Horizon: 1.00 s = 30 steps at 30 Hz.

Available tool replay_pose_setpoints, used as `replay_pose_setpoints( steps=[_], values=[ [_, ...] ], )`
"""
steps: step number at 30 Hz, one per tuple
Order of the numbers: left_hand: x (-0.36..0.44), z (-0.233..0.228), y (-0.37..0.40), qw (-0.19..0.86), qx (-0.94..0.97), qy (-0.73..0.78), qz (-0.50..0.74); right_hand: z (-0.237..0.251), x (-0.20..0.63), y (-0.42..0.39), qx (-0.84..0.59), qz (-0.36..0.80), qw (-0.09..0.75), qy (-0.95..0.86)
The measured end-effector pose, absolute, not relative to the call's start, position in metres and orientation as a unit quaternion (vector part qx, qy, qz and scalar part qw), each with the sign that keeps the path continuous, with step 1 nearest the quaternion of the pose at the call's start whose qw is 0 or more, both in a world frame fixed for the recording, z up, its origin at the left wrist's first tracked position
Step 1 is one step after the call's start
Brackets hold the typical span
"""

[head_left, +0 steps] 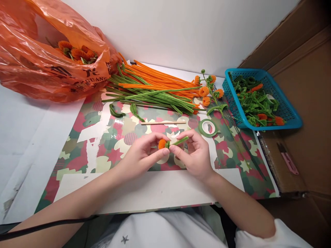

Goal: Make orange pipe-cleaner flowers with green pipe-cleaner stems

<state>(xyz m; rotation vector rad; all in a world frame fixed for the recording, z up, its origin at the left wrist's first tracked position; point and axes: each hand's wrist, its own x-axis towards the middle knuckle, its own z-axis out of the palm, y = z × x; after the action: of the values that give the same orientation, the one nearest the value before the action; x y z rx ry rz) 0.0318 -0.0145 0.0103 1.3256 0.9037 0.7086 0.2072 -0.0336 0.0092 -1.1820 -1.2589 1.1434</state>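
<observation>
My left hand [141, 153] pinches a small orange pipe-cleaner ball [162, 143] between thumb and fingers. My right hand [194, 153] grips the green pipe-cleaner stem [180, 141] that joins that ball. Both hands meet just above a patterned mat [103, 144] at the middle of the table. A thin wooden stick [163, 122] lies just beyond the hands, and a roll of green tape [207, 127] sits to the right of my right hand.
A pile of orange and green pipe cleaners [155, 89] lies at the back. An orange plastic bag [51, 55] with finished pieces is at the back left. A blue basket [261, 100] of green parts, a finished flower sprig [209, 93] and a cardboard wall [305, 86] are at the right.
</observation>
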Motion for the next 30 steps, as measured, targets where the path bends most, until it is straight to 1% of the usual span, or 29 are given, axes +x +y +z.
replay_pose_setpoints(
  steps=[4,6,8,9,10,12,14,16,17,19,22,26,30],
  values=[
    [0.031,0.007,-0.016,0.4,0.751,0.397,0.345,0.011,0.205,-0.031,-0.476,0.58,0.498,-0.434],
    [0.031,0.005,-0.016,0.341,0.787,0.375,0.351,0.011,0.204,-0.03,-0.472,0.618,0.49,-0.395],
    [0.031,0.006,-0.015,0.331,0.791,0.369,0.359,0.01,0.204,-0.03,-0.471,0.633,0.486,-0.376],
    [0.032,0.006,-0.015,0.35,0.781,0.373,0.358,0.01,0.203,-0.03,-0.472,0.632,0.485,-0.378],
    [0.032,0.007,-0.015,0.39,0.759,0.381,0.355,0.01,0.204,-0.031,-0.474,0.624,0.484,-0.389],
    [0.032,0.009,-0.013,0.527,0.67,0.399,0.337,0.01,0.205,-0.031,-0.483,0.573,0.491,-0.445],
    [0.031,0.01,-0.009,0.669,0.546,0.407,0.298,0.01,0.209,-0.03,-0.465,0.473,0.503,-0.554],
    [0.028,0.01,-0.005,0.749,0.462,0.408,0.244,0.011,0.215,-0.028,-0.393,0.357,0.496,-0.687],
    [0.027,0.01,-0.003,0.767,0.447,0.408,0.212,0.012,0.218,-0.026,-0.347,0.311,0.481,-0.742],
    [0.025,0.011,0.001,0.79,0.443,0.396,0.153,0.013,0.224,-0.024,-0.278,0.256,0.448,-0.81],
    [0.023,0.014,0.004,0.802,0.453,0.374,0.111,0.014,0.23,-0.021,-0.254,0.225,0.419,-0.842],
    [0.026,0.016,0.003,0.777,0.49,0.364,0.156,0.013,0.229,-0.021,-0.28,0.215,0.424,-0.834],
    [0.029,0.013,-0.002,0.745,0.503,0.367,0.24,0.012,0.222,-0.024,-0.361,0.247,0.477,-0.763]
  ],
)
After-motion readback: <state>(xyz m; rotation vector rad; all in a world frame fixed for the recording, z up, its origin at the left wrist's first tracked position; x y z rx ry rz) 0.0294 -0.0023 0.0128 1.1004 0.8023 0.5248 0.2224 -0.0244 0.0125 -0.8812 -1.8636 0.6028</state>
